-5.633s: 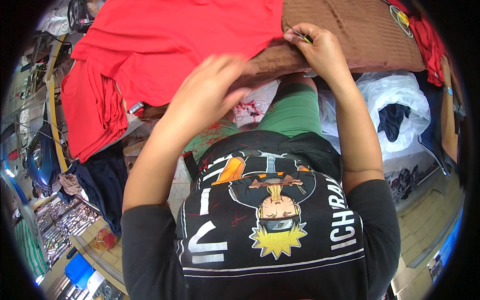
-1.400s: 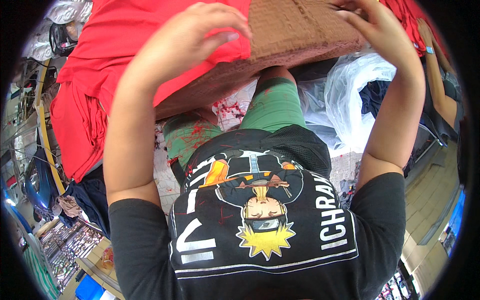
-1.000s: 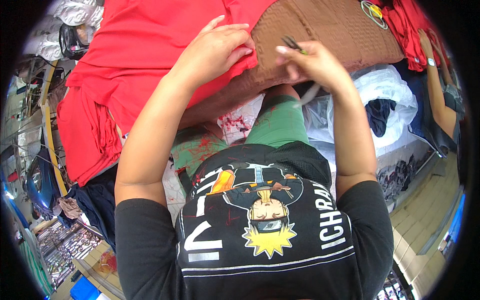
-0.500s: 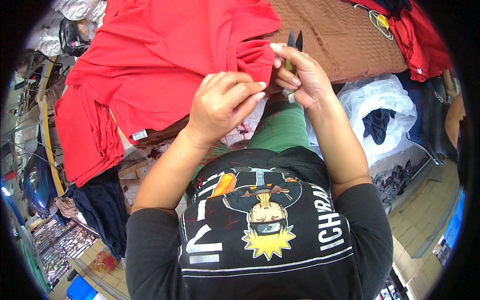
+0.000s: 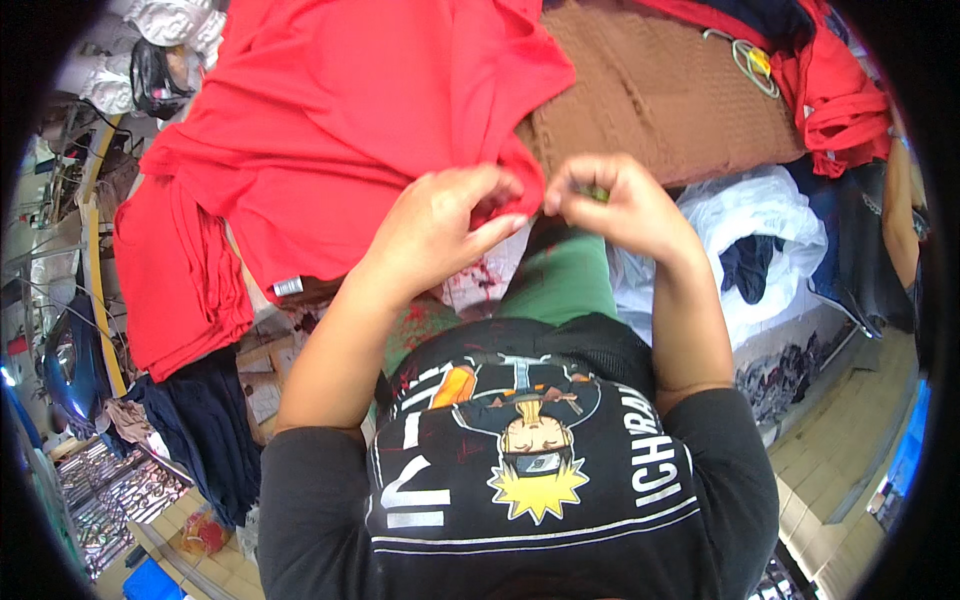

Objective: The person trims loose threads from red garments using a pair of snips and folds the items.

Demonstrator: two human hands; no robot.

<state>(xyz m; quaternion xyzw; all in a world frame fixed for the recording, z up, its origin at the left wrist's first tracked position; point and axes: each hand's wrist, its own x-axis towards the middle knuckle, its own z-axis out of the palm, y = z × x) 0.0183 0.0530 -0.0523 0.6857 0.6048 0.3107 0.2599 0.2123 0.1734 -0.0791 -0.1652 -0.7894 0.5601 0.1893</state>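
A red garment [image 5: 380,110] lies spread over a brown knitted cloth [image 5: 660,100] on the work surface in front of me. My left hand [image 5: 440,220] pinches the garment's near hem between thumb and fingers. My right hand [image 5: 620,205] is closed just to the right of it, its thumb and forefinger meeting the same red corner. A small greenish bit shows between the right fingers; I cannot tell what it is. Both hands almost touch, above my green-clad lap [image 5: 560,280].
A stack of red garments [image 5: 175,290] hangs over the left edge, with dark blue cloth [image 5: 205,430] below it. A white plastic bag [image 5: 760,230] holding dark fabric sits at my right. More red cloth [image 5: 840,95] lies at the far right, next to another person's arm [image 5: 898,200].
My right hand has dropped from the garment's upper edge to the near hem, and the small dark tool it showed is now out of sight. The left hand has stayed on the hem.
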